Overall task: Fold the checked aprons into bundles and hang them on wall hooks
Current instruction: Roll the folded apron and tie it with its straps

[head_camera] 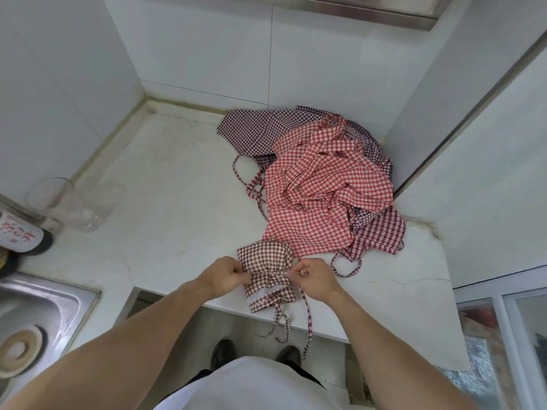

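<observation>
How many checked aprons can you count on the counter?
3 at least: a brown bundle at the front edge, a red apron atop the pile, a purple one beneath. Folds may hide more.

Steel sink (44,303) left; glass jar (74,202) beside wall.

I see my left hand (226,275) and right hand (315,278) each pinching a tie strap (268,273) stretched across a brown checked bundle (265,258) at the surface (177,202) edge | red checked apron (322,184) heaped on purple checked aprons (251,128) behind | glass jar (74,205) and sink (38,309) on my left
</observation>
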Demonstrator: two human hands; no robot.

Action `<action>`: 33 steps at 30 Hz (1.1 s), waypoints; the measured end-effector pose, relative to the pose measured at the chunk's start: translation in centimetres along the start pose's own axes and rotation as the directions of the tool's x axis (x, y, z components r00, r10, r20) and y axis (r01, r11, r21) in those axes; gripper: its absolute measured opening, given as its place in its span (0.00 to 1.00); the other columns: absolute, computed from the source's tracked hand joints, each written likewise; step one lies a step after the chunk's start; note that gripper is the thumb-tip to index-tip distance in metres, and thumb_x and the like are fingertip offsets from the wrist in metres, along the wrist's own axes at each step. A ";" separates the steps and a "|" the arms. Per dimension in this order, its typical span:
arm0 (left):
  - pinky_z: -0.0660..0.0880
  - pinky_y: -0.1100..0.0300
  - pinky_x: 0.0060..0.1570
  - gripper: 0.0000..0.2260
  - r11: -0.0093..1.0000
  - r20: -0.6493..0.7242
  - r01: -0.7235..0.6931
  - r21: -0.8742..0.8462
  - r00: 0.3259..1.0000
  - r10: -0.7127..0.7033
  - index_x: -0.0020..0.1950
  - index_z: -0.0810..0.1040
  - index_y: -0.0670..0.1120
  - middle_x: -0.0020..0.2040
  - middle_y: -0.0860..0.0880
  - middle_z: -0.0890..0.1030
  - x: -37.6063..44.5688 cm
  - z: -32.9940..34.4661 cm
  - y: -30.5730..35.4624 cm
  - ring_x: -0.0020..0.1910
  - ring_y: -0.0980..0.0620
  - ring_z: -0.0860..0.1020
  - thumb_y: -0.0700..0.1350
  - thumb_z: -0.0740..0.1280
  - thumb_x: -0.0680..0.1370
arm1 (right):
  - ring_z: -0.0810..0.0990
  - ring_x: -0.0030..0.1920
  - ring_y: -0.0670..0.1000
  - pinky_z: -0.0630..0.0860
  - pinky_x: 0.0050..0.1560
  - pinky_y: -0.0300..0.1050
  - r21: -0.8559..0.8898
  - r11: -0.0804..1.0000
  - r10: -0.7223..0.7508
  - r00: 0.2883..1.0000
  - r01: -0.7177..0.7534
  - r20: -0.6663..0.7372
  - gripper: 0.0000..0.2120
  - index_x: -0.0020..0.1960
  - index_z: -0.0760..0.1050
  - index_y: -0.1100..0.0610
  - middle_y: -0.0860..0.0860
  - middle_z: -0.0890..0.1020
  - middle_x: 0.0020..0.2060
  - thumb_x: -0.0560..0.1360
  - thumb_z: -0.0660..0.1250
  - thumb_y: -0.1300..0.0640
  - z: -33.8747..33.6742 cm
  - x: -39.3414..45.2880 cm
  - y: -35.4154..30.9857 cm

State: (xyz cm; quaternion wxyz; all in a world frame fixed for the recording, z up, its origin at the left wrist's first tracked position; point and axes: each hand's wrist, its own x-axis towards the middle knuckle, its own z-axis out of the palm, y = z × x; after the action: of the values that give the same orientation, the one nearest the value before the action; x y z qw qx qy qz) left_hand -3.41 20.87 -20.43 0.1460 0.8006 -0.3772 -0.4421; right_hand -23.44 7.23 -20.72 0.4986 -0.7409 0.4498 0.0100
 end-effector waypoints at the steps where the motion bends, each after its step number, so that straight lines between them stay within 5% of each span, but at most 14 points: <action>1: 0.65 0.62 0.34 0.16 0.994 0.002 0.025 -0.109 1.000 -0.025 0.30 0.71 0.47 0.29 0.54 0.74 -0.1 -0.1 0.2 0.32 0.55 0.70 0.46 0.67 0.78 | 0.76 0.47 0.43 0.69 0.53 0.38 -0.014 1.000 0.000 1.000 0.000 0.002 0.04 0.43 0.79 0.52 0.45 0.80 0.44 0.76 0.73 0.54 0.1 0.0 0.0; 9: 0.63 0.64 0.30 0.21 0.974 -0.197 -0.116 -0.197 0.977 0.076 0.33 0.68 0.42 0.31 0.49 0.69 -0.1 0.4 2.7 0.31 0.53 0.67 0.50 0.61 0.83 | 0.77 0.41 0.45 0.73 0.45 0.40 -0.154 0.988 -0.020 0.996 0.007 -0.085 0.04 0.42 0.77 0.52 0.43 0.78 0.39 0.74 0.72 0.56 -0.3 0.0 -0.7; 12: 0.67 0.67 0.34 0.18 0.940 -0.155 -0.184 -0.288 0.977 0.143 0.39 0.74 0.37 0.37 0.48 0.73 -0.3 0.7 3.8 0.35 0.54 0.71 0.49 0.63 0.83 | 0.77 0.40 0.48 0.71 0.40 0.40 -0.234 0.972 -0.040 0.995 0.019 -0.087 0.05 0.42 0.77 0.53 0.46 0.78 0.38 0.72 0.73 0.56 -0.3 -0.1 -0.9; 16: 0.71 0.64 0.33 0.14 0.884 -0.036 -0.161 -0.439 0.986 0.161 0.46 0.81 0.38 0.33 0.47 0.82 -0.7 0.5 4.4 0.28 0.57 0.76 0.47 0.65 0.82 | 0.75 0.36 0.48 0.67 0.34 0.41 -0.344 0.939 -0.048 0.998 0.032 -0.039 0.06 0.45 0.77 0.54 0.47 0.77 0.36 0.73 0.71 0.53 -0.3 -0.3 -1.1; 20: 0.75 0.62 0.33 0.17 0.852 0.034 -0.108 -0.512 0.989 0.145 0.49 0.79 0.36 0.45 0.48 0.86 -0.6 0.6 4.5 0.32 0.52 0.81 0.50 0.62 0.83 | 0.75 0.36 0.51 0.67 0.34 0.45 -0.433 0.899 -0.027 0.995 0.066 0.094 0.09 0.43 0.75 0.60 0.54 0.80 0.38 0.76 0.66 0.54 -0.7 -0.4 -1.4; 23: 0.75 0.63 0.34 0.17 0.912 0.038 -0.095 -0.400 0.992 0.120 0.43 0.76 0.40 0.37 0.50 0.82 -0.4 1.2 4.2 0.30 0.53 0.77 0.52 0.63 0.82 | 0.70 0.33 0.49 0.64 0.34 0.45 -0.268 0.963 0.058 0.978 -0.002 0.201 0.13 0.37 0.70 0.58 0.54 0.74 0.34 0.79 0.62 0.54 -1.6 -0.6 -1.8; 25: 0.73 0.65 0.32 0.16 0.944 0.035 -0.104 -0.313 0.992 0.121 0.40 0.73 0.43 0.33 0.50 0.78 -0.1 1.6 4.1 0.29 0.55 0.74 0.52 0.63 0.82 | 0.71 0.35 0.49 0.68 0.37 0.43 0.098 0.987 0.101 0.969 -0.126 0.227 0.12 0.37 0.71 0.59 0.55 0.75 0.35 0.78 0.62 0.57 -2.1 -0.7 -2.1; 28: 0.71 0.63 0.33 0.16 0.968 0.051 -0.116 -0.222 0.990 0.130 0.40 0.71 0.44 0.34 0.48 0.74 0.4 2.0 4.0 0.32 0.54 0.72 0.53 0.62 0.83 | 0.78 0.42 0.53 0.75 0.45 0.47 0.571 0.806 0.058 0.981 -0.155 0.184 0.16 0.33 0.71 0.58 0.59 0.78 0.39 0.80 0.61 0.61 -2.3 -0.9 -2.3; 33: 0.71 0.62 0.35 0.15 0.975 0.077 -0.102 -0.198 0.990 0.120 0.42 0.71 0.44 0.35 0.49 0.74 0.6 2.4 4.3 0.33 0.54 0.72 0.52 0.60 0.84 | 0.84 0.42 0.55 0.78 0.51 0.50 0.728 0.666 0.050 0.983 -0.165 0.177 0.15 0.38 0.71 0.59 0.55 0.80 0.34 0.83 0.60 0.58 -0.4 -1.0 -2.6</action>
State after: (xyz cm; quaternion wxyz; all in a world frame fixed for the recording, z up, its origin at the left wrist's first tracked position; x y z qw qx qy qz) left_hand -7.21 17.78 -19.65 0.2307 0.7399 -0.3827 -0.5028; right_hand -22.47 7.79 -18.17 0.7848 -0.4451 0.4215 -0.0907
